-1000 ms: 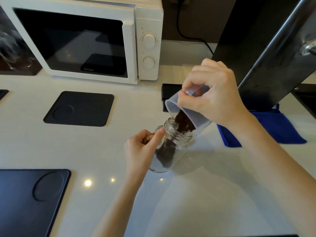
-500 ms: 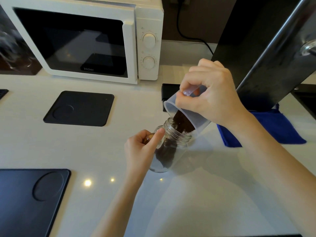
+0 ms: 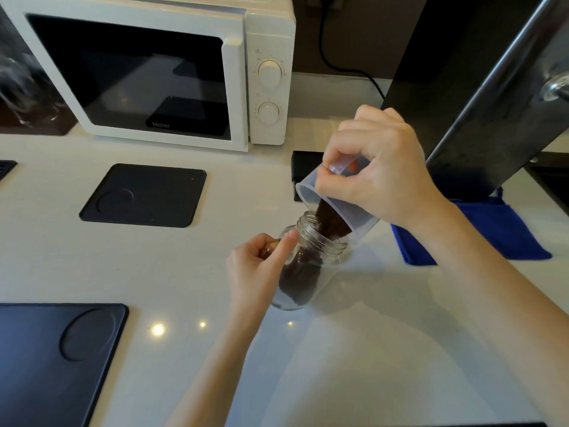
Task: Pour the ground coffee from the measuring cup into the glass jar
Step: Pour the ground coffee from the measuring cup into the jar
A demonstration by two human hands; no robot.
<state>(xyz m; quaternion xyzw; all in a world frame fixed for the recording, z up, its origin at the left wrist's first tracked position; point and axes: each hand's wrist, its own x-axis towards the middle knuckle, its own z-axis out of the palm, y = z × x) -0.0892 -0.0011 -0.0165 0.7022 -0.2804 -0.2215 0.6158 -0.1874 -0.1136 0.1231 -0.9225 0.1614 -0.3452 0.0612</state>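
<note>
The right hand is up over the white counter, fingers wrapped tight around the measuring cup, which is tipped steeply with its rim pointing down and to the left. Dark ground coffee slides along the cup's lower wall and drops straight into the mouth of the glass jar. The cup's lip sits just above the jar's threaded neck, very near it; whether the two touch cannot be told.

Down below, the left hand is closed around the jar's left side, thumb pressed up by the neck, steadying it. Something brownish shows inside the curled fingers, too hidden to tell what it is. The jar stands on the counter, leaning slightly right in this wide view, and a dark heap of coffee fills part of its lower half.

Around the action: a white microwave at the back left, a black square mat in front of it, a larger black mat at the near left edge, and a blue cloth lying to the right, behind the pouring arm. A black cord runs down the wall behind.
</note>
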